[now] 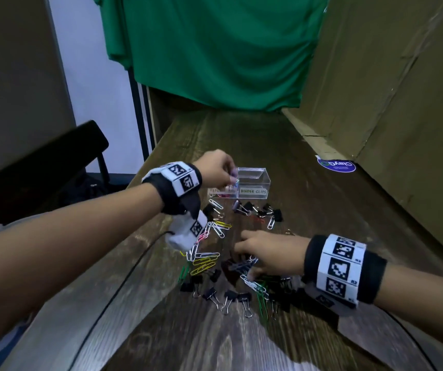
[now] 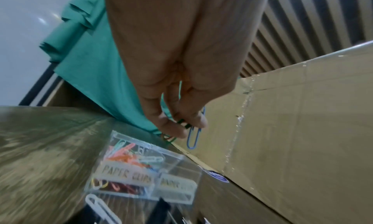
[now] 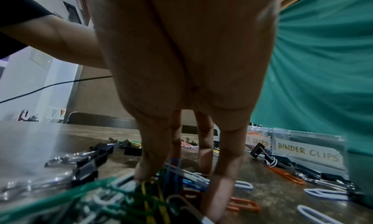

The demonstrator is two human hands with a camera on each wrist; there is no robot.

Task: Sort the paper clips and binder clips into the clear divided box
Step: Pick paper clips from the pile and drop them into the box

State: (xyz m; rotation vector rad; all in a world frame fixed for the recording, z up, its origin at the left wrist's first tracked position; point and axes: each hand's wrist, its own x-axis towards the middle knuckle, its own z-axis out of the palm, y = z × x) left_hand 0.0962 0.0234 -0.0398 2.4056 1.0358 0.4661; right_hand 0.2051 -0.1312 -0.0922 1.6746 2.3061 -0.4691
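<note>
The tabletop (image 1: 255,135) looks like dark wood with a visible grain and a dull sheen. The divided box (image 1: 264,178) is clear, glossy plastic with matt paper labels (image 3: 306,151). Binder clips (image 1: 243,297) have matt black bodies and shiny bare-metal wire handles. Paper clips (image 1: 204,263) carry smooth coloured or white coating. Far behind hangs creased green cloth (image 1: 215,49); on the right stands matt brown cardboard (image 1: 402,89) with glossy tape seams.

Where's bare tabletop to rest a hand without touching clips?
Free: the dark wood tabletop between the clear divided box and the green cloth, and the near strip below the black binder clips. Crowded: from the box front down to the right hand, coloured paper clips and binder clips lie mixed. The left hand hangs over the box.
</note>
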